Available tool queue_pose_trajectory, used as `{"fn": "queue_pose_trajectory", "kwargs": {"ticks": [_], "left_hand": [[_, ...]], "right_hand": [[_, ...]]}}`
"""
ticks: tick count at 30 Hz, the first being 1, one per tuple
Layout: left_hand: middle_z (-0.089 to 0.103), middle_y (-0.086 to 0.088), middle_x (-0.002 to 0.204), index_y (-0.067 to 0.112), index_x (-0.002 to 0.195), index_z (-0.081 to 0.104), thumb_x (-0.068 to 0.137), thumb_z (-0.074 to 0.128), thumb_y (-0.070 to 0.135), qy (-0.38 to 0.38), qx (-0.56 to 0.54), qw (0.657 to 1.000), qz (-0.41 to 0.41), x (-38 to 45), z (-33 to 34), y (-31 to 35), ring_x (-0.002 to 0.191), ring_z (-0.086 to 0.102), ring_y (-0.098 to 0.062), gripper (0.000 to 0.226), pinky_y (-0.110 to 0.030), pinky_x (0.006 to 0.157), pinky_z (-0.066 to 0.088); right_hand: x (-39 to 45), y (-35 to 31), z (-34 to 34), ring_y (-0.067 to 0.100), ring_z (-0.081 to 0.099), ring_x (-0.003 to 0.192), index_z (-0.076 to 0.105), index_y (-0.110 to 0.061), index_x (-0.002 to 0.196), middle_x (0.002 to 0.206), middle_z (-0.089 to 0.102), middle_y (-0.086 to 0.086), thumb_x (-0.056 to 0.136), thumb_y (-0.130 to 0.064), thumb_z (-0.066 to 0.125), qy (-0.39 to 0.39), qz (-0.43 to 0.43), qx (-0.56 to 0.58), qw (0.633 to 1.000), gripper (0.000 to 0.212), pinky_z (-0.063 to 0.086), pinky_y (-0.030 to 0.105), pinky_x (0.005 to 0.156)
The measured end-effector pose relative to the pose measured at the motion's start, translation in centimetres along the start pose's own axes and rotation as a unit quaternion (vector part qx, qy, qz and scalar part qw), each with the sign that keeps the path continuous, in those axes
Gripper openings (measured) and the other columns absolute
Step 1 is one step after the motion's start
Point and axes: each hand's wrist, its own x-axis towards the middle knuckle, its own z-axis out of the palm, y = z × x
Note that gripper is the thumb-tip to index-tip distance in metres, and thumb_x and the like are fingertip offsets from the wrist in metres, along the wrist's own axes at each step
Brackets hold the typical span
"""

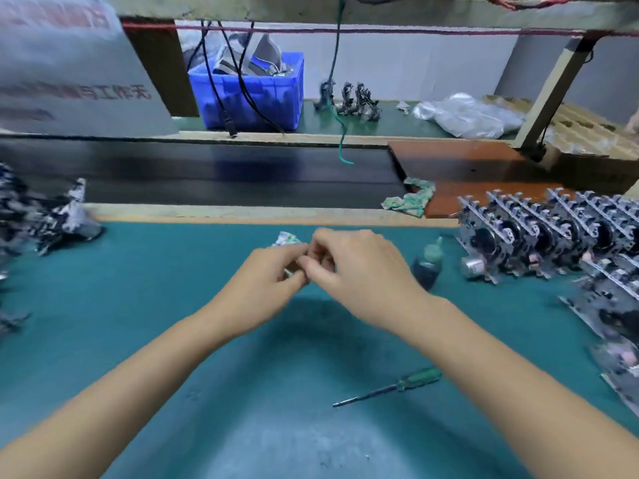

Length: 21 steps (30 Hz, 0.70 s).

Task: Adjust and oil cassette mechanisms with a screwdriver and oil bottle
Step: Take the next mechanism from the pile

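Observation:
My left hand (266,285) and my right hand (356,267) meet over the middle of the green mat (138,305), fingers curled round a small object that is mostly hidden between them. A crumpled white and green scrap (287,238) shows just behind my left fingers. A small dark oil bottle (428,262) with a pale green nozzle stands upright just right of my right hand. A green-handled screwdriver (390,387) lies on the mat under my right forearm. Several metal cassette mechanisms (539,236) stand in rows at the right.
More mechanisms (45,216) lie piled at the left edge. A dark conveyor belt (207,174) runs behind the mat, with a crumpled rag (411,198) at its right end. A blue bin (249,95), hanging cables and a plastic bag (463,115) sit on the far bench.

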Motion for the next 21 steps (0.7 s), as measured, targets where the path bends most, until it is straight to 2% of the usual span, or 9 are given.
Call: {"fn": "queue_pose_trajectory", "kwargs": {"ticks": [2, 5, 8, 10, 12, 14, 16, 18, 21], "left_hand": [[0.053, 0.015, 0.057, 0.032, 0.068, 0.050, 0.089, 0.052, 0.003, 0.024, 0.025, 0.998, -0.050, -3.7, -1.7, -2.6, 0.050, 0.040, -0.005, 0.036, -0.017, 0.050, 0.031], [0.057, 0.004, 0.062, 0.033, 0.072, 0.049, 0.089, 0.054, 0.012, 0.033, 0.133, 0.983, -0.126, -8.5, -5.3, -5.7, 0.051, 0.044, -0.008, 0.027, -0.021, 0.050, 0.032], [0.053, 0.008, 0.069, 0.032, 0.081, 0.051, 0.087, 0.059, 0.021, 0.069, 0.306, 0.931, -0.186, -13.2, -9.5, -7.7, 0.062, 0.045, -0.007, 0.016, -0.029, 0.058, 0.038], [0.059, 0.001, 0.081, 0.016, 0.090, 0.062, 0.084, 0.064, 0.018, 0.118, 0.408, 0.893, -0.151, -15.7, -12.3, -8.6, 0.076, 0.055, -0.021, 0.006, -0.038, 0.065, 0.047], [0.063, -0.014, 0.096, 0.004, 0.099, 0.066, 0.078, 0.065, 0.023, 0.181, 0.476, 0.849, -0.143, -17.7, -15.1, -9.7, 0.082, 0.060, -0.037, 0.027, -0.048, 0.067, 0.050], [0.060, -0.021, 0.103, 0.002, 0.107, 0.064, 0.073, 0.080, 0.019, 0.237, 0.511, 0.805, -0.188, -19.1, -18.0, -10.8, 0.086, 0.058, -0.044, 0.042, -0.053, 0.066, 0.048], [0.058, -0.026, 0.100, -0.001, 0.108, 0.060, 0.064, 0.086, 0.019, 0.252, 0.513, 0.780, -0.255, -20.3, -20.0, -11.9, 0.086, 0.057, -0.046, 0.054, -0.057, 0.067, 0.049], [0.059, -0.028, 0.097, -0.003, 0.108, 0.058, 0.068, 0.082, 0.028, 0.225, 0.504, 0.774, -0.310, -21.1, -21.2, -12.9, 0.088, 0.059, -0.046, 0.056, -0.059, 0.071, 0.050], [0.063, -0.021, 0.105, 0.004, 0.113, 0.060, 0.077, 0.073, 0.036, 0.168, 0.470, 0.791, -0.354, -21.5, -21.6, -13.8, 0.093, 0.062, -0.038, 0.050, -0.053, 0.077, 0.052]], "right_hand": [[0.8, -2.8, 3.0, 0.023, 0.052, 0.077, 0.049, -0.025, 0.082, 0.080, 0.058, -0.005, 0.093, -0.039, 0.048, -0.049, -0.042, 0.019, 0.998, 0.019, 0.030, 0.032, 0.061], [2.3, -7.6, 7.0, 0.025, 0.056, 0.084, 0.047, -0.022, 0.083, 0.089, 0.063, 0.000, 0.094, -0.035, 0.046, -0.100, -0.116, 0.054, 0.987, 0.018, 0.030, 0.033, 0.063], [3.8, -12.7, 10.3, 0.026, 0.056, 0.092, 0.052, -0.018, 0.091, 0.099, 0.063, 0.003, 0.093, -0.029, 0.050, -0.137, -0.177, 0.107, 0.969, 0.011, 0.029, 0.032, 0.064], [4.9, -16.1, 12.1, 0.026, 0.053, 0.101, 0.053, -0.015, 0.106, 0.108, 0.059, 0.005, 0.093, -0.025, 0.053, -0.146, -0.214, 0.150, 0.954, 0.016, 0.036, 0.035, 0.071], [6.4, -19.2, 13.7, 0.027, 0.048, 0.110, 0.050, -0.011, 0.118, 0.116, 0.052, 0.009, 0.091, -0.021, 0.057, -0.125, -0.242, 0.159, 0.949, 0.030, 0.041, 0.040, 0.081], [8.3, -22.0, 14.9, 0.027, 0.044, 0.114, 0.046, -0.010, 0.127, 0.122, 0.046, 0.009, 0.090, -0.015, 0.055, -0.076, -0.266, 0.135, 0.951, 0.038, 0.045, 0.042, 0.084], [10.2, -24.1, 15.9, 0.024, 0.041, 0.119, 0.039, -0.013, 0.135, 0.130, 0.043, 0.005, 0.093, -0.013, 0.049, -0.033, -0.294, 0.079, 0.952, 0.043, 0.046, 0.038, 0.088], [11.7, -25.3, 16.8, 0.020, 0.038, 0.126, 0.033, -0.014, 0.140, 0.139, 0.040, 0.002, 0.097, -0.014, 0.041, -0.014, -0.338, -0.009, 0.941, 0.044, 0.043, 0.032, 0.094], [12.8, -25.7, 17.4, 0.019, 0.042, 0.122, 0.038, -0.013, 0.134, 0.133, 0.044, 0.001, 0.097, -0.009, 0.035, -0.006, -0.375, -0.076, 0.924, 0.037, 0.043, 0.030, 0.087]]}}
